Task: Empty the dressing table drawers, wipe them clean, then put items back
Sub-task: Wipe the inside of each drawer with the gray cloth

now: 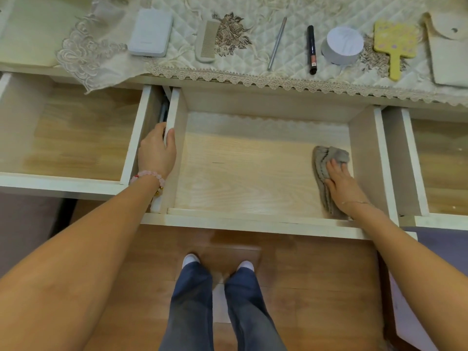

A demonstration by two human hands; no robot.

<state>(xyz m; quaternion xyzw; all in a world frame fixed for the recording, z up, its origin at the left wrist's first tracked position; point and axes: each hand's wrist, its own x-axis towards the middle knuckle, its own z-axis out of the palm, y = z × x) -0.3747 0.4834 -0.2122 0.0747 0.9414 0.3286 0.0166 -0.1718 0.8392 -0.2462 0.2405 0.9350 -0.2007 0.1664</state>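
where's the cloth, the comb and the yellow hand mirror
grey cloth (320, 171), head view, on its folded left edge
comb (207, 41), head view, on the middle of its teeth
yellow hand mirror (395, 38), head view, on its square head

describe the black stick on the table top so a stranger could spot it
Find the quilted cloth lying above the open middle drawer. Right of centre on it lies the black stick, between a silver rod and a round grey box. It alone is black, with a pinkish band near its lower end.
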